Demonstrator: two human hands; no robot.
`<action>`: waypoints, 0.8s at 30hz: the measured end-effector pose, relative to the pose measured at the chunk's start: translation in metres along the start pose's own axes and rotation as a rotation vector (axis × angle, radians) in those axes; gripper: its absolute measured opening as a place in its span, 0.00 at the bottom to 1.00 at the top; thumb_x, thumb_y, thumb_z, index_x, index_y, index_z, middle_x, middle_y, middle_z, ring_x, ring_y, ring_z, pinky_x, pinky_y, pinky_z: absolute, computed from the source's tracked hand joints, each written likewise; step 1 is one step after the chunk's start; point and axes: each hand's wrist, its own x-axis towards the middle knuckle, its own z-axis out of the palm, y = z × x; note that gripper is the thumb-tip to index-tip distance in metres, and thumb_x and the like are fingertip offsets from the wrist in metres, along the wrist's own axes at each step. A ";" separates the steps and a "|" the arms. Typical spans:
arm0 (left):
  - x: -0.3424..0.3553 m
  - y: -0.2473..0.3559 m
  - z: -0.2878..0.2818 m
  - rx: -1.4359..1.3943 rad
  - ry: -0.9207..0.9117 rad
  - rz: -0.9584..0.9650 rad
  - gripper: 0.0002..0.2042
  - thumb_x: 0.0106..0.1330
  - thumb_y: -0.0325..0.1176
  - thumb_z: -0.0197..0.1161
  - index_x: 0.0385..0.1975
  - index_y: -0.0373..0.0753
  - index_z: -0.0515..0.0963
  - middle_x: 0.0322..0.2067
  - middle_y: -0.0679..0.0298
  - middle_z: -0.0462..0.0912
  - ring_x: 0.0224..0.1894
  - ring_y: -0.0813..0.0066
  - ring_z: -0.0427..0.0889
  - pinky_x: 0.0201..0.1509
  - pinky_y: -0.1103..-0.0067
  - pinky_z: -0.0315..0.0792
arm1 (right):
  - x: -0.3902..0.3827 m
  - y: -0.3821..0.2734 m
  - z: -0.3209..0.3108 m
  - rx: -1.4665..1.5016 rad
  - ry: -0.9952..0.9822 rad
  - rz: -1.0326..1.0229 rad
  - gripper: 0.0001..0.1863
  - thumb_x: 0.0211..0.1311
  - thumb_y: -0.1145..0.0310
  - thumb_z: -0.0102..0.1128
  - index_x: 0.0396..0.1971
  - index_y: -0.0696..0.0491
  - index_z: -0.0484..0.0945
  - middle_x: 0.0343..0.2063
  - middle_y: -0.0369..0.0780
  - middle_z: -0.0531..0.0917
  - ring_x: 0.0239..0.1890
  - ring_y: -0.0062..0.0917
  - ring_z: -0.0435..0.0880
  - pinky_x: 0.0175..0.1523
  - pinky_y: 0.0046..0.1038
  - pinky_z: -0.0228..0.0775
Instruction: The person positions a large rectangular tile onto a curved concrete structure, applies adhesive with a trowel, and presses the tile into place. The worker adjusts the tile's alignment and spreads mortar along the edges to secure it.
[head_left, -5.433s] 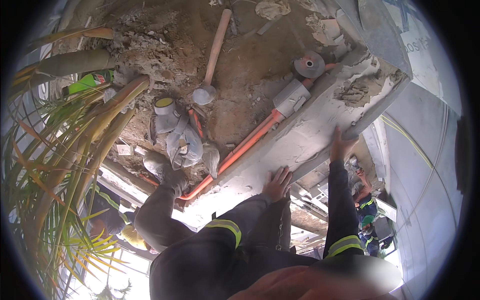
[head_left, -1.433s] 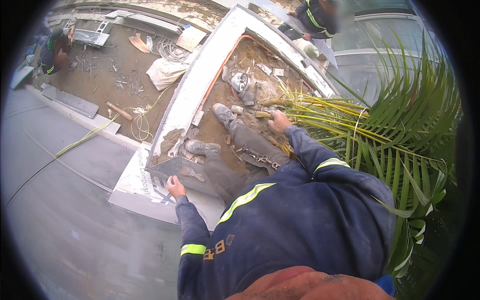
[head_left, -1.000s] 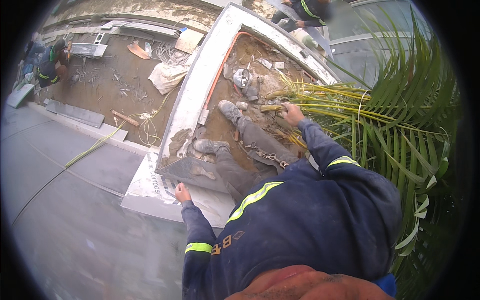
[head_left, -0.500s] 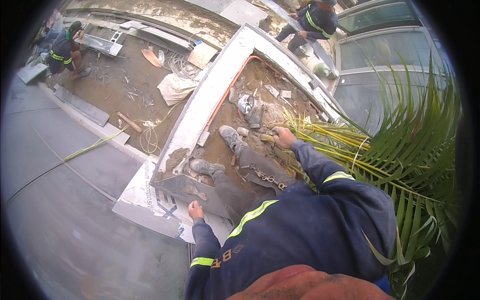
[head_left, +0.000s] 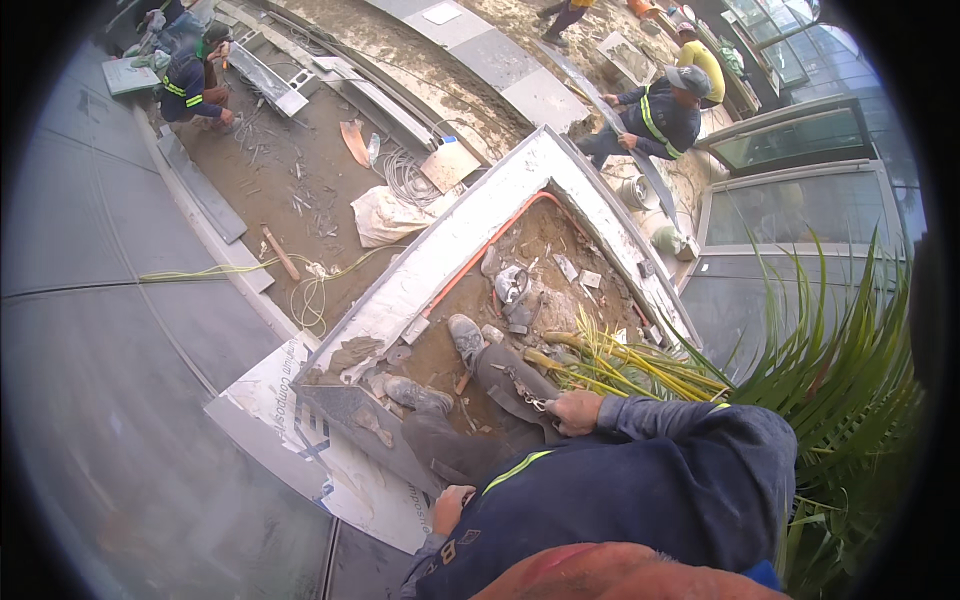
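The metal chain (head_left: 525,386) lies along the trousers (head_left: 455,448). At its near end the right hand (head_left: 577,412) is curled; I cannot tell whether it grips. Left of the chain, well apart, the left hand (head_left: 450,508) bends inward, its grip unclear, forearm partly hidden by the jacket (head_left: 620,490).

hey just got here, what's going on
A person has both boots on soil inside a low white-topped wall. Their right hand is curled near a metal chain; whether it grips it is unclear. Their left hand is by the near end of a grey slab, its grip also unclear. Palm stems lie to the right. Beyond the wall, a co-worker holds a long grey panel.
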 end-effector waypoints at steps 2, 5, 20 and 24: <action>0.003 -0.014 0.013 -0.130 0.041 -0.160 0.10 0.70 0.37 0.62 0.42 0.40 0.84 0.39 0.55 0.86 0.46 0.54 0.84 0.50 0.63 0.76 | -0.001 -0.003 0.007 0.073 0.087 -0.011 0.19 0.55 0.66 0.61 0.45 0.60 0.79 0.36 0.57 0.85 0.43 0.54 0.86 0.50 0.51 0.76; -0.008 -0.043 0.022 -0.263 0.076 -0.236 0.10 0.70 0.36 0.63 0.42 0.38 0.84 0.38 0.53 0.85 0.44 0.54 0.85 0.48 0.64 0.76 | 0.002 0.012 0.035 0.301 0.190 0.017 0.22 0.57 0.67 0.59 0.52 0.57 0.79 0.38 0.57 0.85 0.45 0.54 0.85 0.52 0.49 0.77; -0.093 -0.147 0.027 -0.713 -0.151 -0.018 0.11 0.69 0.34 0.66 0.44 0.34 0.84 0.36 0.54 0.88 0.37 0.66 0.87 0.44 0.73 0.78 | -0.010 -0.066 0.084 0.332 0.002 0.111 0.14 0.69 0.59 0.60 0.44 0.54 0.84 0.37 0.51 0.87 0.43 0.51 0.86 0.48 0.46 0.76; -0.084 -0.104 -0.046 -0.581 -0.271 -0.086 0.14 0.69 0.38 0.68 0.45 0.33 0.85 0.35 0.61 0.89 0.36 0.75 0.85 0.44 0.74 0.78 | -0.023 -0.075 0.075 0.317 -0.023 0.099 0.17 0.70 0.57 0.60 0.46 0.55 0.83 0.40 0.52 0.87 0.45 0.49 0.86 0.50 0.46 0.76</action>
